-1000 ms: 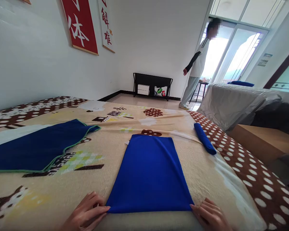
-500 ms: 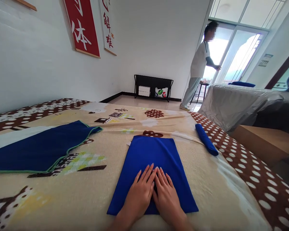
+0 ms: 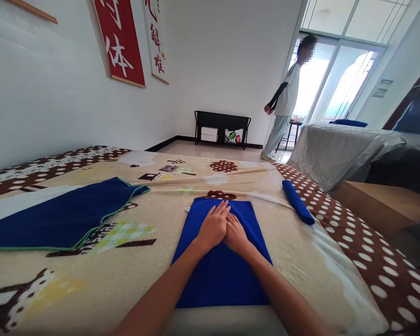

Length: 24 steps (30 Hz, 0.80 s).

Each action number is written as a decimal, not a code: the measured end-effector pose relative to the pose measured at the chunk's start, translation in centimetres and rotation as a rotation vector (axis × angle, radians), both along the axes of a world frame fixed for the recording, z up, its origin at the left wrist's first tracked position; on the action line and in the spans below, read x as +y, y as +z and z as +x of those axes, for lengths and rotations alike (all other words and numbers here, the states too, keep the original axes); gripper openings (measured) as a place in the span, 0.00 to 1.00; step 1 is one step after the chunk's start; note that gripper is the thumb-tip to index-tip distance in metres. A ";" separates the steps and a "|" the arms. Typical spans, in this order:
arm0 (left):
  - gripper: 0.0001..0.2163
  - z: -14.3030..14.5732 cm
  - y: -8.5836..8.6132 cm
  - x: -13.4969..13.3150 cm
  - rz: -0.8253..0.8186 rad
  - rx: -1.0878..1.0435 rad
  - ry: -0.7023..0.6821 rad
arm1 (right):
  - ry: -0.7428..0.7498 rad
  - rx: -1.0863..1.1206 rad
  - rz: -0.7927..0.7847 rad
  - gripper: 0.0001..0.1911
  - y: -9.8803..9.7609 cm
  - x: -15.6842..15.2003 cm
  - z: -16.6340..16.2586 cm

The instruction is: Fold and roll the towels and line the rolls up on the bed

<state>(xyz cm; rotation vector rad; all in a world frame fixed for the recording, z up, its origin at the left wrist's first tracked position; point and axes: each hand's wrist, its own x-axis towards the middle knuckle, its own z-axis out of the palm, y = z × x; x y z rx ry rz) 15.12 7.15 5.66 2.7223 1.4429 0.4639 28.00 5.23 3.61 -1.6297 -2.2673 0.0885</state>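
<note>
A folded bright blue towel (image 3: 224, 275) lies flat on the patterned bed blanket (image 3: 133, 280) in front of me. My left hand (image 3: 214, 226) and my right hand (image 3: 235, 230) rest side by side on the towel's far half, palms down, fingers stretched flat and pointing away from me. Neither hand holds anything. Both forearms reach out over the near part of the towel.
A dark blue cloth with green edging (image 3: 63, 214) lies spread at the left. A rolled blue towel (image 3: 297, 201) sits near the bed's right edge. A wooden table (image 3: 381, 205) and a covered bed (image 3: 339, 144) stand to the right. Another person (image 3: 283, 100) stands by the far windows.
My hands left the towel's near corners, came together on its middle, then slid forward along it to the far half. The person at the windows turned round.
</note>
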 end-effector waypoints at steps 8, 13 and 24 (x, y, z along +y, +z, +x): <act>0.28 -2.9 -5.7 5.1 -0.070 0.002 0.341 | -0.166 -0.008 -0.083 0.29 -3.6 3.4 6.0; 0.25 -0.4 -4.5 8.5 -0.019 -0.008 0.243 | -0.114 -0.001 -0.047 0.27 -2.8 7.4 2.8; 0.25 -6.5 -6.5 12.5 -0.019 -0.001 0.393 | -0.288 -0.003 -0.133 0.35 -4.9 9.3 10.1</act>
